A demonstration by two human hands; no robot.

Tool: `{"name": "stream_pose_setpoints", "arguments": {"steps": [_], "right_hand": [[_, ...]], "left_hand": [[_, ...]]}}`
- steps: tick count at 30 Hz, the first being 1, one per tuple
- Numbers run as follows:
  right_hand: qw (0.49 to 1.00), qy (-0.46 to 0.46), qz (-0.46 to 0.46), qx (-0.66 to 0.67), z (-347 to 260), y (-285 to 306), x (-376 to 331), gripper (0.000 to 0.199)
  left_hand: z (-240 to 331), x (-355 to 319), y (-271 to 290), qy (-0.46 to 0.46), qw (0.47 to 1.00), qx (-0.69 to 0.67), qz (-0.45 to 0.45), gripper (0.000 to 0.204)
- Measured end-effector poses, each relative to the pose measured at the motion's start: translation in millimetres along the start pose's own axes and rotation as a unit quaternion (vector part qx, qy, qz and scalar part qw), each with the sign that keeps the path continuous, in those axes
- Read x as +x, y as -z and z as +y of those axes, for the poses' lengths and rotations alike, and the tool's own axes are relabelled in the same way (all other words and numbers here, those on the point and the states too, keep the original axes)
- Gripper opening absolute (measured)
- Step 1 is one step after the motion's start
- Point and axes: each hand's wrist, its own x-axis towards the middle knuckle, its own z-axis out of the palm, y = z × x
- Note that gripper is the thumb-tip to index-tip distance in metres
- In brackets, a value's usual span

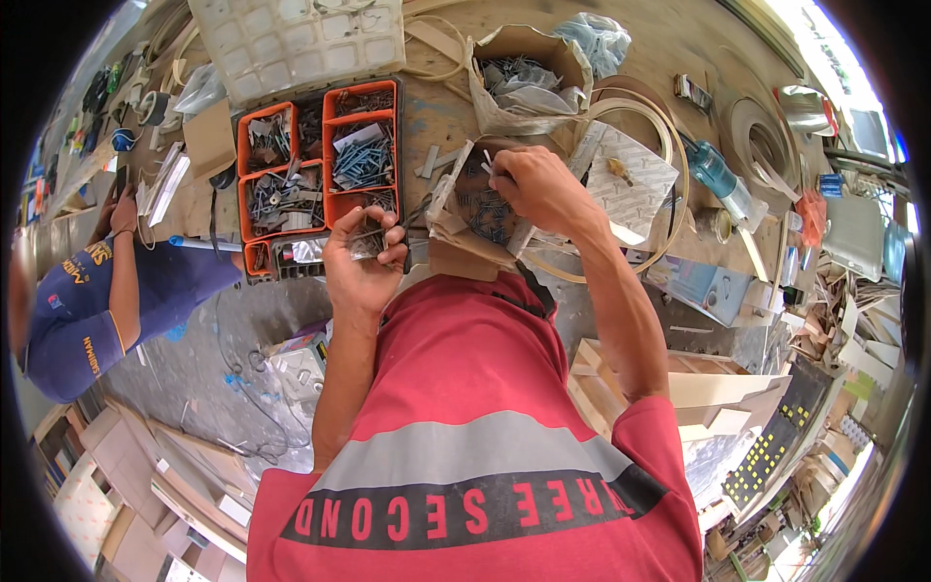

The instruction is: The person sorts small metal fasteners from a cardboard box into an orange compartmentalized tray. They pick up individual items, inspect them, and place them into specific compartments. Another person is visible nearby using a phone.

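Note:
My left hand (361, 260) is turned palm up in front of the orange-framed organizer box (315, 176), its fingers curled around a few small metal pieces that look like screws (369, 242). Over an open cardboard box (451, 209) of dark screws (490, 215), my right hand (535, 186) pinches its fingertips together. A small whitish sliver shows at those fingertips, too small to name. Blue-grey screws (362, 165) fill one organizer compartment, and mixed fasteners (284, 202) lie in others.
The organizer's clear lid (301, 44) stands raised behind it. Beyond the cardboard box sits an open bag of hardware (529, 82). Coiled edging strip (756, 145) and a teal power tool (711, 170) lie to the right. Another person in a blue shirt (126, 301) is at the left.

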Motion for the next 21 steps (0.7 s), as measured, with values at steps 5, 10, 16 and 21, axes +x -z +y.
{"name": "stream_pose_setpoints", "arguments": {"steps": [5,10,16,21], "right_hand": [[0.994,-0.032,0.04,0.097,-35,32,-9,0.018],[0.991,0.038,0.018,0.125,-79,35,-6,0.015],[0.991,0.069,0.018,-0.11,-121,-59,-23,0.024],[0.981,0.164,0.076,-0.071,-131,-69,-53,0.02]], "left_hand": [[-14,15,-17,0.0,0.998,0.049,0.034,0.029],[-31,26,-33,0.019,0.999,0.043,-0.011,0.037],[-32,26,-12,0.048,0.995,0.021,-0.084,0.044],[-29,2,-3,0.016,0.998,0.056,0.031,0.045]]}}
